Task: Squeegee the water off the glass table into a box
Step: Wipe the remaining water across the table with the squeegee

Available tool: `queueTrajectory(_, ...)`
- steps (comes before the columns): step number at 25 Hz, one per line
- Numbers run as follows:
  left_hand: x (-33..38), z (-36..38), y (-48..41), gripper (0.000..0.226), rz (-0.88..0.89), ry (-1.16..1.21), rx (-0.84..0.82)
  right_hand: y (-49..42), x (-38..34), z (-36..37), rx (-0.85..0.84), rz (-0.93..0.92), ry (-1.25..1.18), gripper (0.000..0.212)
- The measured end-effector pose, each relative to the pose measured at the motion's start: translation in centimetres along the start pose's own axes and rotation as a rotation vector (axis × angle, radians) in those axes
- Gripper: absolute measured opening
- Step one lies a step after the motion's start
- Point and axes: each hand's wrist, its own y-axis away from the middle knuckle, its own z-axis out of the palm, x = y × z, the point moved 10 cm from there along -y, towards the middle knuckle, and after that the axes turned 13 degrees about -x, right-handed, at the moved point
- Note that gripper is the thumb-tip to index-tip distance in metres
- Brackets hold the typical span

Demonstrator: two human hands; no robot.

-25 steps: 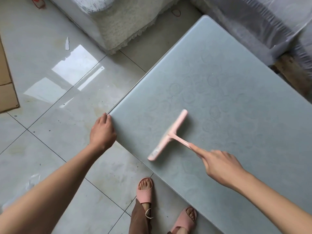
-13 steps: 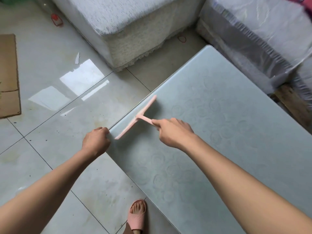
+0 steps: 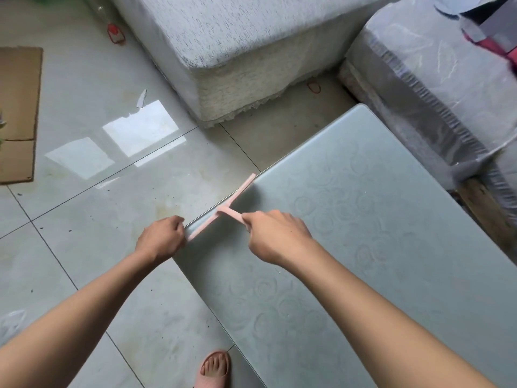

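Stroke's end looks reached: squeegee (image 3: 221, 210), gripped by the right hand (image 3: 275, 236), sits at the glass table (image 3: 363, 247) edge clutched by the left hand (image 3: 161, 238), so a reset's probably needed.

You're in a home, likely a living room: glossy tiled floor (image 3: 84, 247), cloth-covered sofa (image 3: 237, 37), low glass desk (image 3: 391, 247), slipper (image 3: 214, 369) on your foot.
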Motion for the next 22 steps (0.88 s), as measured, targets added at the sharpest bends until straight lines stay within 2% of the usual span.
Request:
queueTrajectory(4, 0.6, 1.0, 0.2, 0.038, 0.006, -0.043, -0.019, 4.0, 4.8, 5.0, -0.014, 0.082, 0.024, 0.039)
queueTrajectory(7, 0.0, 1.2, 0.4, 0.049, -0.010, 0.100, -0.033, 7.9, 7.1, 6.7, -0.130, 0.140, 0.039, 0.053)
queueTrajectory(10, -0.6, 0.6, 0.2, 0.057, -0.004, 0.315, -0.053, 6.2, 2.5, 3.5, -0.048, -0.002, -0.007, 0.082)
queueTrajectory(12, -1.0, 0.8, 0.4, 0.058, 0.026, 0.455, -0.057, 3.5, -1.8, 2.2, 0.033, -0.092, -0.032, 0.086)
queueTrajectory(15, -1.3, 1.2, 0.5, 0.056, 0.034, 0.529, -0.067, 1.1, -4.6, 3.2, 0.022, -0.086, -0.071, 0.086)
queueTrajectory(19, -0.8, 1.1, 1.0, 0.055, -0.023, 0.292, -0.067, 4.9, -0.6, 8.2, -0.027, -0.023, -0.030, 0.093)
queueTrajectory(22, 0.6, 2.1, 2.5, 0.040, -0.004, 0.159, -0.089, 10.0, 5.9, 11.9, -0.152, 0.121, -0.042, 0.088)
